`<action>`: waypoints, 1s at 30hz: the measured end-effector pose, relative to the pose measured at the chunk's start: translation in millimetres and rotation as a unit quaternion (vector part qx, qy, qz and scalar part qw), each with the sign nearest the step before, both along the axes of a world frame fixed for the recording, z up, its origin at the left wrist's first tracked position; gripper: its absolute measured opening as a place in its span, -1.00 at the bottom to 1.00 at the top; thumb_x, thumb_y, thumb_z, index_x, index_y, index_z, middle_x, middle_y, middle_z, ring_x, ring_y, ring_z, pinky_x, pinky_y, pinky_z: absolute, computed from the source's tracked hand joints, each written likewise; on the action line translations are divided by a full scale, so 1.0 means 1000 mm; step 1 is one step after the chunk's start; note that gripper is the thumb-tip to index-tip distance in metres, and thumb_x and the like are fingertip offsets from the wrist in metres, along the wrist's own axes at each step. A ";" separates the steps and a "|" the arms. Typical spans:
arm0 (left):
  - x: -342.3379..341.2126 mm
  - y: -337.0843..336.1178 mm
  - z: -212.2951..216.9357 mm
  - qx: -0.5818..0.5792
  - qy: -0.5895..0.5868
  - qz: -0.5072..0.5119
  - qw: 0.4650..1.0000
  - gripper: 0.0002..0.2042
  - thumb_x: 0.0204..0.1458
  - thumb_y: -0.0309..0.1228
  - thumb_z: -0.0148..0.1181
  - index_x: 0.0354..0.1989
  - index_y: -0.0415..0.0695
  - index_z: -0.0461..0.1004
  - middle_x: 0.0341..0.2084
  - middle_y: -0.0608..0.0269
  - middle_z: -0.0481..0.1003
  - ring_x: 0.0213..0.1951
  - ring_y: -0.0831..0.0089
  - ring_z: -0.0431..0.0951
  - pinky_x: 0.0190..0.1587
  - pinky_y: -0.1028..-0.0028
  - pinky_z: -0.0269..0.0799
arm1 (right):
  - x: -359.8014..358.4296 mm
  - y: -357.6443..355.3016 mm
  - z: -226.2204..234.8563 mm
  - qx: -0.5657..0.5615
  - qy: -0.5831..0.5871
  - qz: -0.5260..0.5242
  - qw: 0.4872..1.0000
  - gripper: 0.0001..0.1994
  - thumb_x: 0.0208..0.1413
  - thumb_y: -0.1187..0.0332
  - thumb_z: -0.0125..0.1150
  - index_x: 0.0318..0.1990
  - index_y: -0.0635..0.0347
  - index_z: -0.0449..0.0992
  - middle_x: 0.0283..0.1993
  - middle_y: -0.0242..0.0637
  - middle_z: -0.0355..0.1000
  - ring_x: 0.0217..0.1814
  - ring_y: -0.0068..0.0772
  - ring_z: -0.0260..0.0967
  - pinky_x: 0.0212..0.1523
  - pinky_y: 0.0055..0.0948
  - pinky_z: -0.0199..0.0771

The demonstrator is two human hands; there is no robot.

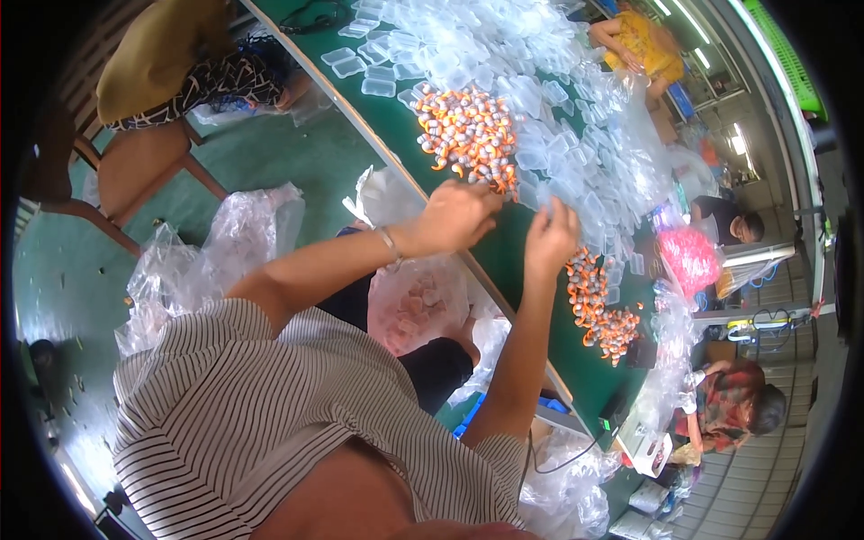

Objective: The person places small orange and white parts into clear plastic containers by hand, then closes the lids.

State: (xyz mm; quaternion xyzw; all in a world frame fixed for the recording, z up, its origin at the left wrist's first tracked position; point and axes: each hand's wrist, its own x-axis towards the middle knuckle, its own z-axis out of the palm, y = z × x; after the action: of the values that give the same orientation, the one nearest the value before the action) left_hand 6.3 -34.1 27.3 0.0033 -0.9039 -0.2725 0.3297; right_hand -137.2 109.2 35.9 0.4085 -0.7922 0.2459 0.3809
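Both hands work at the near edge of a long green table. The left hand is curled, fingertips pinched at the lower end of a heap of small orange-and-grey pieces; whether it already grips one I cannot tell, since the knuckles hide the tips. The right hand stands just beside it, fingers drawn together and bent down toward the tabletop, apparently closed on something small and clear, though the thing itself is too blurred to name. The pieces look light, hard and smooth, likely to roll or scatter if nudged; a fingertip pinch across the body of a single one seems the sure hold. The clear plastic trays heaped behind and to the right look thin, springy and slippery, best taken by a rim. A second pile of orange pieces lies further right along the table. A bag of pale contents hangs below the table edge by the lap. The picture is tilted and bent at its rim, and glare on the trays hides their outlines.
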 end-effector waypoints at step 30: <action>-0.011 0.011 -0.011 0.195 0.036 -0.099 0.975 -0.85 -0.06 -0.59 0.25 -0.29 -0.19 0.50 -0.35 0.17 0.51 -0.31 0.28 0.57 -0.31 0.38 0.51 | -0.010 0.063 -0.006 0.116 -0.129 -0.123 0.977 -0.84 -0.01 0.44 0.24 -0.23 0.16 0.59 -0.28 -0.19 0.49 -0.27 -0.16 0.46 -0.27 -0.22 0.46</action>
State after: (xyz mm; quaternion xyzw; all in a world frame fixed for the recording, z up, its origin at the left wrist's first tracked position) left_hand -4.8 -22.8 16.1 -0.0314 -0.8171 -0.4743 0.3262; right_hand -146.7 172.1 30.0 0.3139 -0.9020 0.1543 0.2529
